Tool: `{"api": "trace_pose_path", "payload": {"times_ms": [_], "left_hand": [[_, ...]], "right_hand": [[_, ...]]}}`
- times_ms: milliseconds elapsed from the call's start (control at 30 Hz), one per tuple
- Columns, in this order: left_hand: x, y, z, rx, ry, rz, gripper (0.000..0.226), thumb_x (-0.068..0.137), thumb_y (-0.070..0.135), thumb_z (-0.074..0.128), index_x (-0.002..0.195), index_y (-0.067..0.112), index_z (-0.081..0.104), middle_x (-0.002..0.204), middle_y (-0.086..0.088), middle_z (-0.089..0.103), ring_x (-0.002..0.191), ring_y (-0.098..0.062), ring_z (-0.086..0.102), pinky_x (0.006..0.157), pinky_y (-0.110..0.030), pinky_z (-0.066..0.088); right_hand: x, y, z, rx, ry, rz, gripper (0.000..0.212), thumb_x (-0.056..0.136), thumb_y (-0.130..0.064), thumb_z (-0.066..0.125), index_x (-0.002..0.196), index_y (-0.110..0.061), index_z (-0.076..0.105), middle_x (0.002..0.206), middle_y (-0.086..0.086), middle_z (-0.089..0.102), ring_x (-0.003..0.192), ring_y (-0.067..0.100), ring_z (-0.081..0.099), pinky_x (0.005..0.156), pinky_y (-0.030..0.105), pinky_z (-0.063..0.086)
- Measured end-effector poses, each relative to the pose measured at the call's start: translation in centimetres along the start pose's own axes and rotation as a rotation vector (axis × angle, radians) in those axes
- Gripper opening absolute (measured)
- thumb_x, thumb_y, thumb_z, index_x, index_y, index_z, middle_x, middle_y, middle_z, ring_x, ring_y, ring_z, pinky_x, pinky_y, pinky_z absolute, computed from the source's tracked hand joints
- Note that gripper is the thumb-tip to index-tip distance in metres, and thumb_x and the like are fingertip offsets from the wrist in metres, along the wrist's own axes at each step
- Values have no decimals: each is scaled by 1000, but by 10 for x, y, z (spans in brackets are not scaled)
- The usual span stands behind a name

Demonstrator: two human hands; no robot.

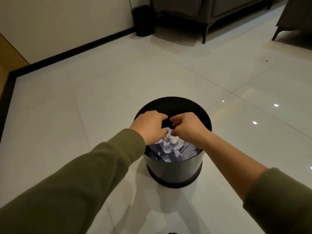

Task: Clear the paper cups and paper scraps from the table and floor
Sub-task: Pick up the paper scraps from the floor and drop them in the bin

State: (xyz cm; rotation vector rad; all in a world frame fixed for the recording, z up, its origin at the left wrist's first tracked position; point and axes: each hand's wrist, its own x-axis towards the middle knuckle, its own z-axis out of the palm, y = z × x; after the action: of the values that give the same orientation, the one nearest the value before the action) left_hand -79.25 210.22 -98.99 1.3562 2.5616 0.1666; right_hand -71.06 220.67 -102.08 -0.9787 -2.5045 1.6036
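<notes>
The paper scraps (168, 147) lie crumpled in the black bin (173, 169), which stands on the tiled floor (101, 98) right below me. They fill the near half of it, and a whiter wad sits on top near the rim. I judge them almost weightless and soft. They should give under any squeeze and spring back a little, so they will not break, though a loose sheet could tear or slip free if I caught only a corner. The best hold is around the bulk of a wad, with fingertips sunk into its creases, not at an edge.

Both hands hang over the mouth of the bin, nearly meeting. On my left hand (149, 126) the fingers (160, 116) are curled downward and bunched together, and the thumb rests against the top of that white wad. My right hand (188, 128) mirrors it, with its fingers (176, 123) curled in toward the palm and the thumb tip at the same wad from the other side. So the two hands touch the paper between them — but I cannot tell whether either one truly pinches it or only rests on it, because the curled fingers hide what is underneath (the dim bin does not help).

I see no paper cups and no table here. The visible floor around the bin carries no scraps that I can make out.
</notes>
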Motion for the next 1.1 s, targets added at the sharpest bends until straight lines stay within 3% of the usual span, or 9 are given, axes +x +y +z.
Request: {"api": "trace_pose_path", "payload": {"times_ms": [67, 133, 200, 300, 433, 567, 800, 1000, 1100], "left_hand": [[3, 10, -11, -101, 110, 20, 34, 86, 27, 58, 120, 23, 61, 113, -3, 63, 101, -23, 59, 87, -34, 47], [9, 28, -21, -198, 213, 72, 30, 86, 24, 57, 115, 24, 65, 109, -2, 66, 99, -21, 60, 86, -28, 46], [18, 50, -26, -258, 281, 148, 29, 85, 21, 58, 113, 22, 66, 108, -2, 68, 98, -20, 61, 86, -26, 45], [31, 93, -20, -295, 284, 269, 28, 85, 19, 57, 111, 19, 67, 110, -2, 68, 100, -20, 61, 91, -30, 45], [36, 156, 20, -309, 133, 452, 25, 86, 21, 57, 109, 23, 67, 104, 3, 69, 95, -18, 61, 86, -26, 45], [24, 213, 88, -202, -164, 681, 30, 88, 28, 58, 118, 27, 62, 106, 6, 66, 93, -14, 60, 84, -25, 42], [-17, 263, 212, 37, -569, 897, 36, 92, 34, 53, 127, 26, 55, 120, 4, 60, 103, -15, 58, 91, -28, 43], [-32, 286, 279, 49, -666, 961, 44, 93, 30, 51, 136, 22, 45, 130, 1, 50, 114, -19, 51, 95, -27, 39], [-39, 289, 299, 27, -652, 985, 50, 92, 30, 53, 139, 18, 39, 134, -2, 43, 118, -21, 43, 99, -28, 37]], "right_hand": [[-2, -2, -11, 50, 83, -67, 43, 79, -7, 69, 121, -13, 61, 108, 2, 67, 101, 17, 64, 75, 22, 50], [-6, -5, -27, 118, 180, -148, 33, 76, -8, 67, 109, -16, 69, 95, 0, 71, 89, 14, 67, 77, 29, 56], [-12, -1, -48, 178, 287, -175, 30, 72, -6, 65, 99, -16, 72, 91, 2, 74, 79, 11, 67, 80, 37, 57], [-28, 20, -86, 215, 420, -158, 32, 68, -2, 63, 97, -14, 70, 89, 3, 73, 76, 13, 67, 77, 38, 57], [-70, 82, -130, 188, 532, 6, 35, 72, 0, 65, 105, -10, 66, 91, 4, 71, 76, 13, 68, 73, 31, 57], [-135, 168, -152, 152, 600, 238, 32, 76, -5, 71, 107, -13, 66, 89, 1, 68, 70, 10, 63, 72, 31, 57], [-262, 303, -95, 256, 704, 676, 30, 77, -12, 73, 107, -11, 68, 84, -3, 66, 64, 5, 59, 64, 16, 44], [-288, 346, -41, 282, 706, 853, 34, 75, -21, 74, 109, -19, 68, 83, -13, 62, 71, -6, 58, 58, 1, 38], [-292, 351, -22, 254, 693, 915, 40, 70, -27, 78, 108, -22, 66, 83, -16, 59, 73, -6, 56, 61, 2, 38]]}}
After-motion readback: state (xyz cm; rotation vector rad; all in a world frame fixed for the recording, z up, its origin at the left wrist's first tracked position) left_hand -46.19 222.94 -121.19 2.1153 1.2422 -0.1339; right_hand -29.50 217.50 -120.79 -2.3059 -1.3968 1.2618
